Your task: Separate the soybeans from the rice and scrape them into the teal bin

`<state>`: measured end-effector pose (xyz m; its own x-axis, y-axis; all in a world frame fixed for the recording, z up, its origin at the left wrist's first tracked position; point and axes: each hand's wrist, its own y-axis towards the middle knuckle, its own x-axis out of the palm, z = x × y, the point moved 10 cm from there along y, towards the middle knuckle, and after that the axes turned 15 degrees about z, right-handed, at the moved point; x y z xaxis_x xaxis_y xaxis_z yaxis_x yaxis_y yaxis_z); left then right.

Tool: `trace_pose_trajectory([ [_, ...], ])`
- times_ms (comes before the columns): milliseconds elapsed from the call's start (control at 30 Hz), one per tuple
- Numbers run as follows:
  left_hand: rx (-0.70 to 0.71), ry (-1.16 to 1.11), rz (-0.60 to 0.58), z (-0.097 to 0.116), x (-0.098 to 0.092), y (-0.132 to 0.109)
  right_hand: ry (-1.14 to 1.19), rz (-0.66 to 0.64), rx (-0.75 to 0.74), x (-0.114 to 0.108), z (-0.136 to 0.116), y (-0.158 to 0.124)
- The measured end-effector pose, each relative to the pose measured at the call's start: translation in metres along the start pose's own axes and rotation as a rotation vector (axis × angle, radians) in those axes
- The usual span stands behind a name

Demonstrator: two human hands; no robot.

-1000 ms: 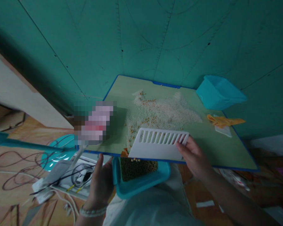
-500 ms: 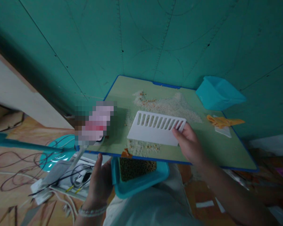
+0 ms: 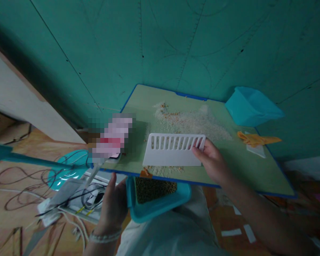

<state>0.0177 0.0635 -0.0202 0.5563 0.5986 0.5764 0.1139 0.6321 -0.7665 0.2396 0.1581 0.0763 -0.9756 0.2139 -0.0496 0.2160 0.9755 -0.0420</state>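
My right hand [image 3: 212, 161] pinches a white slotted plastic scraper [image 3: 173, 151], which lies flat on a pale green board [image 3: 216, 160] with a blue rim. A low spread of white grain with orange bits [image 3: 192, 124] lies just beyond the scraper, and a thin strip of grain shows below it. My left hand [image 3: 113, 208] stays under the board's near edge, against the left wall of a teal tray [image 3: 162, 208]. The tray holds dark green-brown seeds [image 3: 154, 190].
A teal plastic container [image 3: 253, 106] and a yellow cloth [image 3: 257, 139] on white paper sit at the board's right. A pixelated patch [image 3: 112, 137] hides the left edge. Below left lie a teal plate [image 3: 66, 174], tangled cables and a white power strip [image 3: 80, 202].
The scraper and my right hand have moved up the board and slightly left. The scraper has turned level, with grain now showing behind it. My left hand and the tray have barely moved.
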Motion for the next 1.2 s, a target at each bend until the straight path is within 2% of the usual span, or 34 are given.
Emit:
trace_pose_trajectory([
  [100,0.003,0.010,0.004,0.000,0.001,-0.001,-0.009,-0.011,0.024,-0.001,0.003,-0.003],
  [267,0.008,-0.001,-0.056,-0.001,0.005,-0.002,0.016,-0.022,0.027,-0.003,0.002,-0.008],
  [767,-0.022,0.000,-0.074,-0.005,0.005,-0.001,0.000,0.026,0.067,-0.019,0.012,-0.012],
  [933,0.027,-0.001,-0.003,-0.002,0.002,0.001,0.011,0.027,0.076,-0.022,0.013,-0.014],
  [1200,0.031,0.010,0.060,-0.001,0.005,0.000,0.022,0.027,0.127,-0.028,0.018,-0.022],
])
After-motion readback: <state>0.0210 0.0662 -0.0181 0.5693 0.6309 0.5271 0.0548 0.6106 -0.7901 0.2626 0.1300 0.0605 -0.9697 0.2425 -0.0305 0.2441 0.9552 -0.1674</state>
